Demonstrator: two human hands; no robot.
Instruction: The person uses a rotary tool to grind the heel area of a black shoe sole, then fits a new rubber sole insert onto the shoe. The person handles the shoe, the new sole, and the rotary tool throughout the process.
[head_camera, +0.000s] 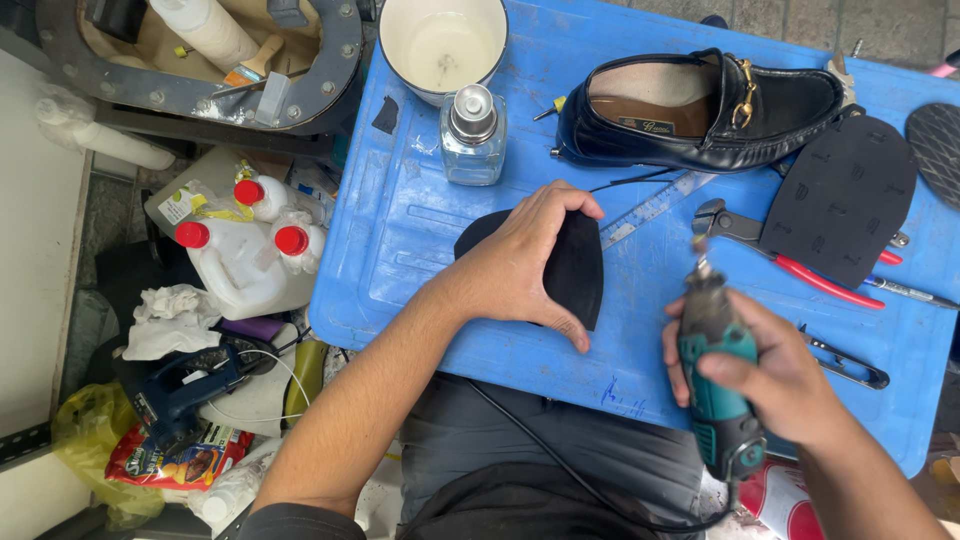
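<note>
The flat black rubber sole piece (575, 265) lies on the blue plastic tabletop (420, 220), pinned beneath the left hand (520, 265), whose thumb and fingers grasp its edges. Just right of that hand, the right hand (775, 375) is clenched around a teal and grey corded rotary tool (715, 375), tip pointing away from the person. Beyond both hands rest a black leather loafer (700, 110), a clear glass bottle (472, 135) and red-handled pliers (790, 260).

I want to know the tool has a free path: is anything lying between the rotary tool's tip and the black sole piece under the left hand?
Nothing visible does: only bare blue table separates the rotary tool in the right hand from the black sole piece held by the left hand.
</note>
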